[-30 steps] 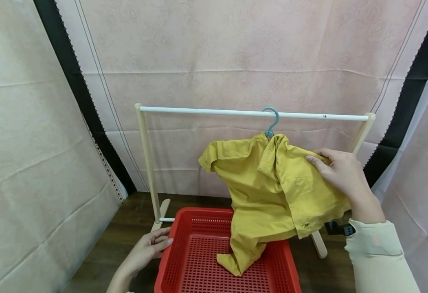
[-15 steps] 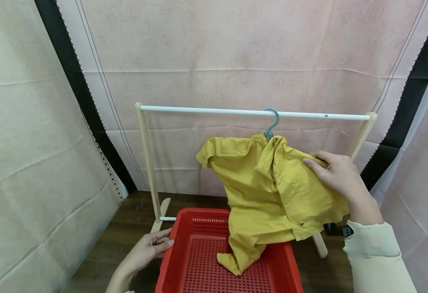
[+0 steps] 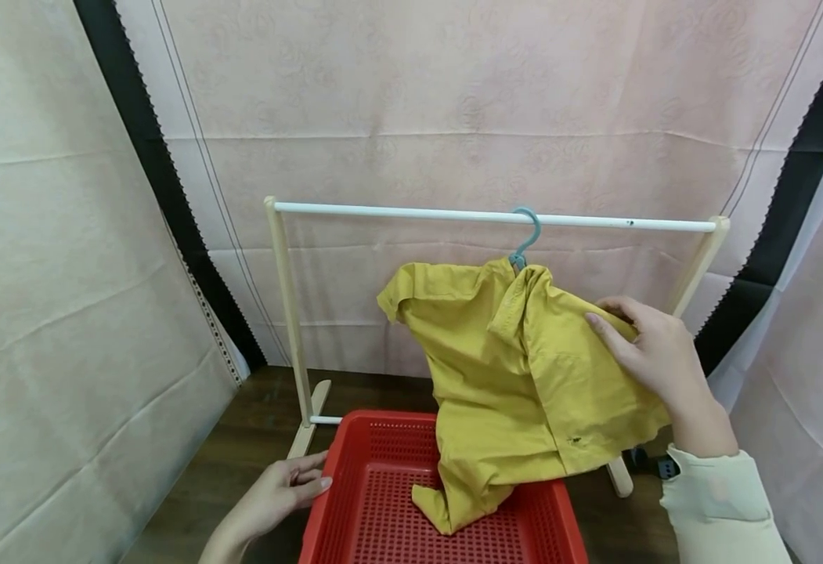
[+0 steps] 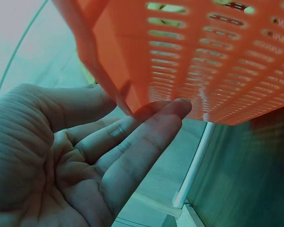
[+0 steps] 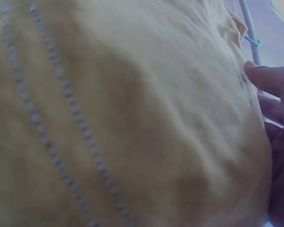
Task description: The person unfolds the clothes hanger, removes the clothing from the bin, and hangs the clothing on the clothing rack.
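A yellow short-sleeved shirt [image 3: 481, 368] hangs by a blue hanger [image 3: 528, 235] hooked over the white bar of a small rack. My right hand [image 3: 654, 345] pinches its right shoulder edge, thumb in front and fingers behind; the right wrist view shows the thumb [image 5: 262, 75] on the cloth. The shirt slants, its lower left corner dangling over a red perforated basket [image 3: 397, 478]. At the basket's left side my left hand [image 3: 280, 489] holds the rim between thumb and fingers. In the left wrist view the fingers [image 4: 146, 146] lie along the outer side of the basket wall.
The clothes rack has a white top bar [image 3: 397, 211] and pale posts [image 3: 287, 305] on wooden feet, just behind the basket. Pale cloth walls [image 3: 355, 78] enclose the dark wooden table [image 3: 207, 470] at the back and sides. A small black object [image 3: 654, 464] lies near the right foot.
The basket and my left hand have come slightly nearer to me. My right hand keeps hold of the shirt, which has shifted a little left.
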The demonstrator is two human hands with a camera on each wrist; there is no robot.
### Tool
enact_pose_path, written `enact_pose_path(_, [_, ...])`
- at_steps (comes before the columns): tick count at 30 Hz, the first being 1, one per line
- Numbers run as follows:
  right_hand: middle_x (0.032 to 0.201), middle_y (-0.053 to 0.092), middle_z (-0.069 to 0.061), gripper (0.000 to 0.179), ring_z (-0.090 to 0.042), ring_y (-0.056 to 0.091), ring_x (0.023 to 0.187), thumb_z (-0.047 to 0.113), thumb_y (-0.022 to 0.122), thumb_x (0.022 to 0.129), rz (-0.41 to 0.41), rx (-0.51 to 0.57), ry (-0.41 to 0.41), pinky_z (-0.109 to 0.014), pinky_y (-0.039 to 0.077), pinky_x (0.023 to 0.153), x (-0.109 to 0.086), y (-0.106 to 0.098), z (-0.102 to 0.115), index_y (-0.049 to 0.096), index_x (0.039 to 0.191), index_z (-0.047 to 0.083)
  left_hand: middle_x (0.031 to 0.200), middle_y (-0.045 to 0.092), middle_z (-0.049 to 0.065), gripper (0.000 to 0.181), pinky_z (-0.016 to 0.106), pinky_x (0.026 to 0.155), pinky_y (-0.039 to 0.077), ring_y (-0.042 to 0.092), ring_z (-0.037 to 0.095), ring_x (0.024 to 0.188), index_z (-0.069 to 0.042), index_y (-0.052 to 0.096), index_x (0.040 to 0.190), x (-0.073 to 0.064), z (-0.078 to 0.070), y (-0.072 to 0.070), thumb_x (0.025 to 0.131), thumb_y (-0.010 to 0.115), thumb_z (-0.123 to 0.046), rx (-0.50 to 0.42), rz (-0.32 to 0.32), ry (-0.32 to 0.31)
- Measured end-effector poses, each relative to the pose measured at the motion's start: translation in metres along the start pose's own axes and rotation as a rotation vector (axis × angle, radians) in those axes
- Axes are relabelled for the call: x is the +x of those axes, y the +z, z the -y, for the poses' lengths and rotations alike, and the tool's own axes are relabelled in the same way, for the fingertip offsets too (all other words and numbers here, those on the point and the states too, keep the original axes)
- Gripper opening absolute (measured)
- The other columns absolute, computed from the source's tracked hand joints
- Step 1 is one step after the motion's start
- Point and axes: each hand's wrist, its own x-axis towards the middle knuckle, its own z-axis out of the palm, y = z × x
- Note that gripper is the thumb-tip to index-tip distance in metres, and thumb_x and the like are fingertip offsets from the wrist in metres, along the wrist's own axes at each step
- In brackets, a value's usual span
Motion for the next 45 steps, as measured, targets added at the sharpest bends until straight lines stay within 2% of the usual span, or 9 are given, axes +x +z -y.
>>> enact_pose_path(6, [0.1, 0.072, -0.01, 0.027, -0.025, 0.064, 0.088, 0.012, 0.078, 0.084, -0.174, 0.059, -0.149, -0.015, 0.041, 0.08, -0.009, 0.001, 0.008, 0.072, 0.109, 0.002, 0.112, 0.07, 0.019, 0.065, 0.035, 0.081, 0.059, 0.07, 0.029, 0.1, 0.011, 0.035, 0.15, -0.007, -0.005, -0.001, 0.101, 0.063, -0.022, 0.106, 0.013, 0.02])
enact_pose_path(10, [0.105, 0.071, -0.016, 0.031, -0.035, 0.062, 0.098, 0.021, 0.072, 0.09, -0.264, 0.126, -0.22, -0.014, 0.038, 0.1, -0.014, -0.001, 0.02, 0.071, 0.108, -0.004, 0.107, 0.072, 0.012, 0.065, 0.038, 0.078, 0.059, 0.071, 0.026, 0.096, 0.014, 0.044, 0.143, -0.006, -0.019, -0.001, 0.099, 0.067, -0.028, 0.366, -0.04, 0.047])
enact_pose_path(14, [0.103, 0.07, -0.021, 0.039, -0.039, 0.062, 0.097, 0.031, 0.066, 0.097, -0.345, 0.179, -0.314, -0.021, 0.041, 0.103, -0.015, -0.002, 0.039, 0.072, 0.103, -0.007, 0.11, 0.072, 0.01, 0.064, 0.043, 0.081, 0.057, 0.069, 0.024, 0.098, 0.007, 0.055, 0.137, -0.004, -0.05, 0.001, 0.094, 0.072, -0.037, 0.666, -0.177, 0.044])
enact_pose_path(20, [0.098, 0.07, -0.022, 0.039, -0.038, 0.065, 0.09, 0.028, 0.063, 0.1, -0.355, 0.254, -0.476, -0.024, 0.046, 0.099, -0.016, 0.002, 0.07, 0.071, 0.098, -0.01, 0.118, 0.07, 0.01, 0.06, 0.046, 0.083, 0.057, 0.07, 0.028, 0.098, -0.003, 0.057, 0.139, 0.014, -0.105, 0.01, 0.096, 0.069, -0.042, 0.774, -0.188, 0.124])
enact_pose_path(27, [0.104, 0.071, -0.009, 0.024, -0.026, 0.067, 0.096, 0.022, 0.065, 0.099, -0.03, 0.321, -0.591, -0.028, 0.05, 0.095, -0.032, 0.026, 0.083, 0.071, 0.108, 0.001, 0.12, 0.07, 0.004, 0.055, 0.044, 0.09, 0.054, 0.066, 0.023, 0.109, -0.008, 0.059, 0.139, 0.061, -0.138, 0.031, 0.098, 0.064, -0.045, 0.873, -0.084, 0.18])
enact_pose_path(31, [0.112, 0.069, -0.001, 0.026, -0.017, 0.066, 0.104, 0.021, 0.071, 0.095, 0.324, 0.259, -0.481, -0.034, 0.055, 0.089, -0.046, 0.044, 0.081, 0.069, 0.117, 0.007, 0.12, 0.069, 0.002, 0.055, 0.042, 0.09, 0.054, 0.066, 0.018, 0.108, -0.012, 0.06, 0.138, 0.094, -0.137, 0.039, 0.097, 0.064, -0.049, 0.86, -0.065, 0.137])
enact_pose_path(37, [0.13, 0.063, -0.012, 0.054, -0.027, 0.061, 0.118, 0.032, 0.074, 0.093, 0.812, 0.113, -0.245, -0.045, 0.05, 0.098, -0.061, 0.07, 0.077, 0.06, 0.134, 0.0, 0.128, 0.065, 0.011, 0.058, 0.047, 0.096, 0.05, 0.061, 0.028, 0.117, -0.009, 0.057, 0.141, 0.142, -0.117, 0.061, 0.096, 0.066, -0.045, 0.839, -0.029, 0.123])
enact_pose_path(41, [0.126, 0.063, -0.014, 0.064, -0.029, 0.062, 0.115, 0.035, 0.082, 0.085, 0.925, 0.067, -0.208, -0.044, 0.051, 0.096, -0.069, 0.082, 0.072, 0.06, 0.132, -0.002, 0.131, 0.062, 0.009, 0.057, 0.045, 0.096, 0.05, 0.059, 0.029, 0.119, -0.013, 0.054, 0.142, 0.166, -0.101, 0.079, 0.095, 0.069, -0.043, 0.831, 0.018, 0.171])
enact_pose_path(45, [0.095, 0.064, 0.0, 0.036, -0.014, 0.061, 0.084, 0.025, 0.087, 0.079, 0.922, 0.057, -0.241, -0.032, 0.052, 0.075, -0.073, 0.09, 0.067, 0.068, 0.102, 0.006, 0.128, 0.062, 0.004, 0.059, 0.042, 0.095, 0.05, 0.06, 0.025, 0.118, -0.019, 0.052, 0.142, 0.181, -0.095, 0.094, 0.092, 0.074, -0.042, 0.751, 0.038, 0.199])
